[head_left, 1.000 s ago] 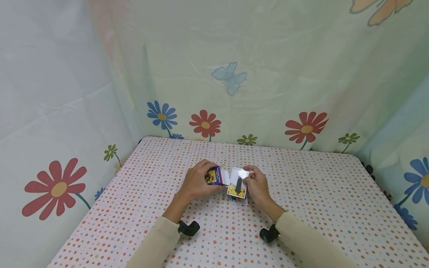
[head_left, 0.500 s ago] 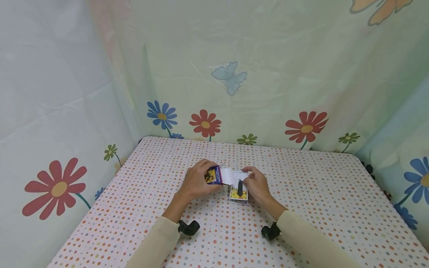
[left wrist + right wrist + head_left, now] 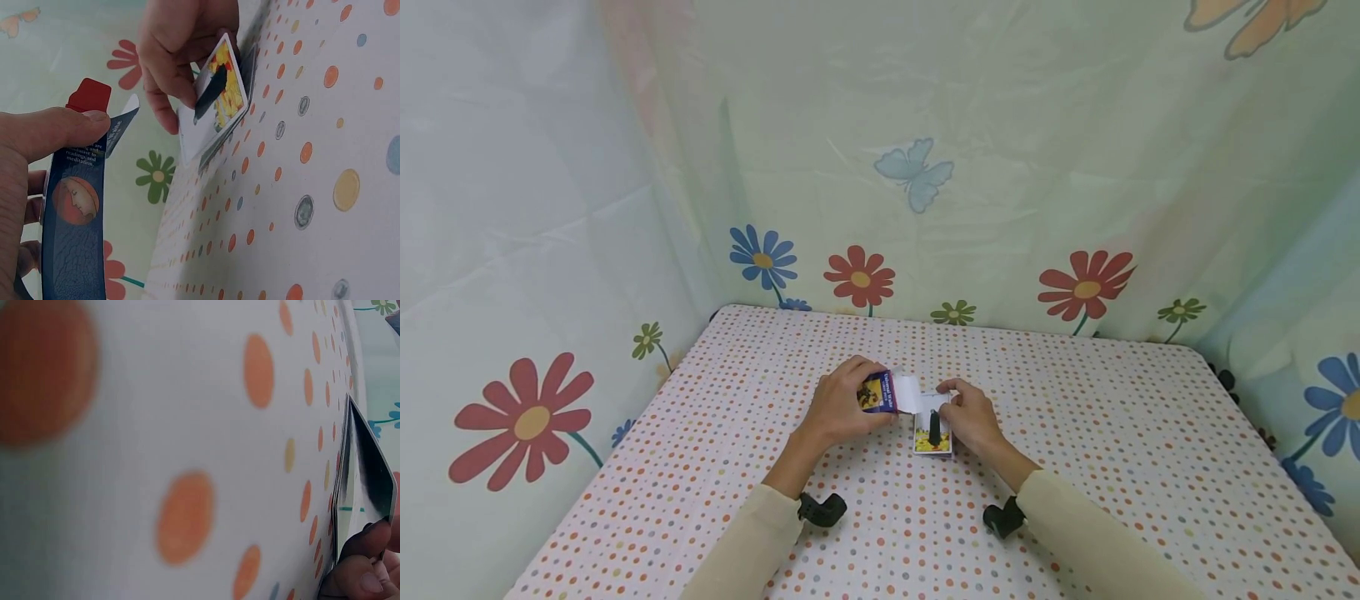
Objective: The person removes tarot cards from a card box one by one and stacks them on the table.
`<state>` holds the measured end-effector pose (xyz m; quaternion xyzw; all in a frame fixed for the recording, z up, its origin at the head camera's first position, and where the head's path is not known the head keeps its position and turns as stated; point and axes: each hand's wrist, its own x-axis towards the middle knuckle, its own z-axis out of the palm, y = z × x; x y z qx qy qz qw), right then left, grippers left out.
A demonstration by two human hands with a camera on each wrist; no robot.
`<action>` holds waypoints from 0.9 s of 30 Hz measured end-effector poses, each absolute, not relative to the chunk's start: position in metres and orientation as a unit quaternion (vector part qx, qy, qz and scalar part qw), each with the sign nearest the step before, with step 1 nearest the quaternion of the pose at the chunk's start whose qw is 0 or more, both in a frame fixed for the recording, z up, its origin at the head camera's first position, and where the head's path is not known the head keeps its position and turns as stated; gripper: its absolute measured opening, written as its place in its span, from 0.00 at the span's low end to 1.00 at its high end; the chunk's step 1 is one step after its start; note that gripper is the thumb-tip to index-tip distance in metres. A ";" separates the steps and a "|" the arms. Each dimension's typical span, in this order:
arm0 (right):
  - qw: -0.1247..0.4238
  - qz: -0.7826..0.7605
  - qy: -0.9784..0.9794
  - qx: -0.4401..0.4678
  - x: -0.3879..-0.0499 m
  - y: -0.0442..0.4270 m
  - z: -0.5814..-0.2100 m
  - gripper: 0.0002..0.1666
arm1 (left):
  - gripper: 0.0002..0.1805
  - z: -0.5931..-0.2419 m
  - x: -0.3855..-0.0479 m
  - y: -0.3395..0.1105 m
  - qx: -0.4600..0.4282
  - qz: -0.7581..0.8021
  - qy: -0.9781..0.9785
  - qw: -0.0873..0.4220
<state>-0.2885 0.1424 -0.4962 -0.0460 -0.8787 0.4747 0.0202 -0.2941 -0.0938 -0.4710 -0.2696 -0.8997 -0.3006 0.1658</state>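
Observation:
My left hand (image 3: 842, 404) grips a dark blue card box (image 3: 877, 392), its white flap (image 3: 907, 394) standing out to the right. In the left wrist view the box (image 3: 74, 231) shows a round face picture and a red flap (image 3: 91, 95). With thumb and fingers my right hand (image 3: 973, 419) pinches the upper edge of a card (image 3: 932, 437) with a dark figure and yellow at its lower end. That card (image 3: 228, 94) lies tilted over other cards (image 3: 251, 70) on the table. From the right wrist, the card's dark underside (image 3: 369, 465) rises from a thin stack.
A dotted cloth covers the table (image 3: 1112, 467). Behind it hangs a curtain (image 3: 1000, 167) printed with flowers and a butterfly. Black wrist devices (image 3: 822, 510) sit at both sleeves, and small dark objects (image 3: 1225, 379) stand past the table's right edge.
My right hand has brought the pinched card down and toward me, over the cards beneath it, which it now mostly covers. The left hand and box have stayed almost still.

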 end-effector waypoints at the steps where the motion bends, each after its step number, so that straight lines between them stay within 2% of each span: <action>1: 0.020 0.468 -0.882 -0.043 -0.288 0.143 -0.496 0.26 | 0.38 -0.471 -0.294 -0.094 -0.270 -0.300 -0.900 0.165; 11: 0.022 0.382 -0.924 -0.021 -0.290 0.143 -0.499 0.23 | 0.39 -0.470 -0.294 -0.094 -0.269 -0.301 -0.900 0.161; 27: 0.006 0.344 -0.939 0.001 -0.290 0.143 -0.496 0.22 | 0.38 -0.469 -0.292 -0.093 -0.265 -0.302 -0.900 0.171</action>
